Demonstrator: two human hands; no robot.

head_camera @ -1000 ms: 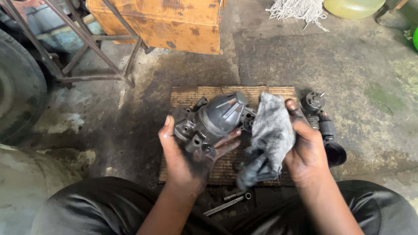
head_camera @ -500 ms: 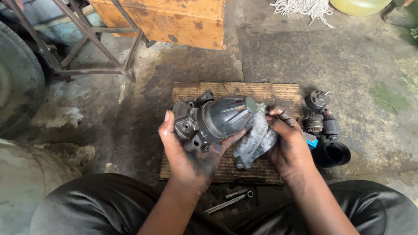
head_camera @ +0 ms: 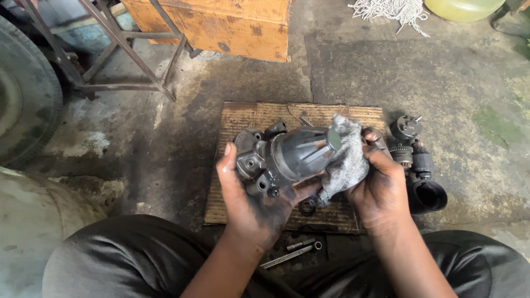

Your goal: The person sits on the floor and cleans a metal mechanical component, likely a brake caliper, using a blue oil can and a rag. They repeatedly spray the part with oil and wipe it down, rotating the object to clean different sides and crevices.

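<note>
Cradling a dark metal housing (head_camera: 292, 154), left hand (head_camera: 251, 204) grips its near side; right hand (head_camera: 381, 187) presses grey rag (head_camera: 345, 160) against its right end.

No labels, signs or screens are seen. The only package-like item is a wooden crate (head_camera: 221, 25), placed far centre-left on the floor: box-shaped, orange-brown, w/ dark stains and scuffs along its lower edge, top cut off by the frame. A flattened piece of corrugated cardboard (head_camera: 248, 118), brown and grimy, is laid near centre on the concrete, rectangular, partly covered. A yellow-green plastic container (head_camera: 461, 8) is glimpsed far right, mostly out of frame; kind can't be told.
</note>
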